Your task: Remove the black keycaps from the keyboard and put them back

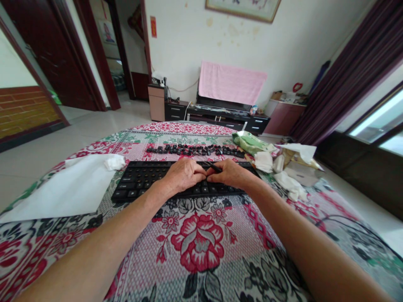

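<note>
A black keyboard (129, 185) lies on the flowered tablecloth, with many of its keycaps off across the upper and middle part. Over its middle, my left hand (183, 174) has its fingers pinched together close to the keys; what they grip, if anything, is hidden. Fingertips of my right hand (227, 173) are closed around a slim tool with a black handle (215, 167), whose tip I cannot make out. Both hands nearly meet above the keyboard. Behind it, loose black keycaps (195, 150) are spread in a long band.
White paper (72, 184) with a crumpled tissue (115, 162) lies left of the keyboard. To the right are a green plastic packet (253, 142), crumpled tissues (290, 185) and a tissue box (297, 172). A black cable (349, 220) crosses the right side of the tablecloth (201, 243).
</note>
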Available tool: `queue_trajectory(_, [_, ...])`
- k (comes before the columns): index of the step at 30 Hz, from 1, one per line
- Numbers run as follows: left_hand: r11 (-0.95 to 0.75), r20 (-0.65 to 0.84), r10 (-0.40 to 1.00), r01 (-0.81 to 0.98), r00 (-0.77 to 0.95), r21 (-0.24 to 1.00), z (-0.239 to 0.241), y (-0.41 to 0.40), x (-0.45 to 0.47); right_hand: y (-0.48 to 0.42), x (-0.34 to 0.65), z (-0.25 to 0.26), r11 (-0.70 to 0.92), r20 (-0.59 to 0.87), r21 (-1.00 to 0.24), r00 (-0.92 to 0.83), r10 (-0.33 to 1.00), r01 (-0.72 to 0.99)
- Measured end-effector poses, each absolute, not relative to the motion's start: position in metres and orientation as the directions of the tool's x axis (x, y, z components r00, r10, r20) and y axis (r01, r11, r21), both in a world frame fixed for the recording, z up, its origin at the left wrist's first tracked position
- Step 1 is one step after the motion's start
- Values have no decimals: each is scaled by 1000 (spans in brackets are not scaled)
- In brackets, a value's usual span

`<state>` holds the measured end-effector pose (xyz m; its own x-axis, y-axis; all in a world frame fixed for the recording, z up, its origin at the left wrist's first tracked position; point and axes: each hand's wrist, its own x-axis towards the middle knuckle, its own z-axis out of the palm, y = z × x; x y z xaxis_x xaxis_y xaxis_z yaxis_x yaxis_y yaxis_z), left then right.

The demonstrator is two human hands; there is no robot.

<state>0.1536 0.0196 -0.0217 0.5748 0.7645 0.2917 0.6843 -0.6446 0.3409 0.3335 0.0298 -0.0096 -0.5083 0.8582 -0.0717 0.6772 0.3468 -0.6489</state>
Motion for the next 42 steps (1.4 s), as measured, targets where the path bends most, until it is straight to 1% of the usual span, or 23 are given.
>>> queue_trajectory(7, [-531, 309, 846, 741, 435, 410, -28, 18, 160, 32, 335, -12, 372, -41, -630, -508, 860, 681])
queue_trajectory(12, [-504, 294, 863, 745, 411, 438, -28, 16, 163, 32, 337, -11, 403, -49, -618, -545, 837, 675])
queue_trajectory(15, [-479, 271, 878, 745, 395, 464, -26, 16, 161, 31, 335, -12, 428, -5, -597, -536, 844, 679])
queue_trajectory(19, [-485, 215, 871, 706, 441, 516, -23, 19, 156, 30, 332, -12, 421, 2, -582, -516, 856, 696])
queue_trajectory(21, [-491, 216, 868, 705, 448, 512, -22, 19, 156, 29, 331, -11, 402, -11, -581, -500, 866, 708])
queue_trajectory(25, [-459, 229, 888, 753, 399, 471, -23, 19, 158, 26, 330, -11, 374, -11, -568, -461, 887, 733])
queue_trajectory(28, [-449, 234, 894, 765, 383, 463, -23, 18, 161, 24, 329, -9, 407, 17, -537, -472, 881, 739])
queue_trajectory(33, [-453, 211, 891, 757, 402, 471, -22, 18, 162, 21, 326, -6, 470, 86, -467, -491, 867, 749])
queue_trajectory(36, [-448, 224, 894, 767, 388, 460, -22, 17, 162, 21, 326, -6, 470, 75, -471, -497, 864, 746])
queue_trajectory(40, [-452, 239, 892, 776, 384, 440, -23, 17, 163, 21, 327, -7, 425, 34, -488, -469, 882, 763])
queue_trajectory(42, [-453, 242, 891, 779, 383, 434, -24, 17, 163, 21, 327, -8, 419, 39, -490, -461, 886, 764])
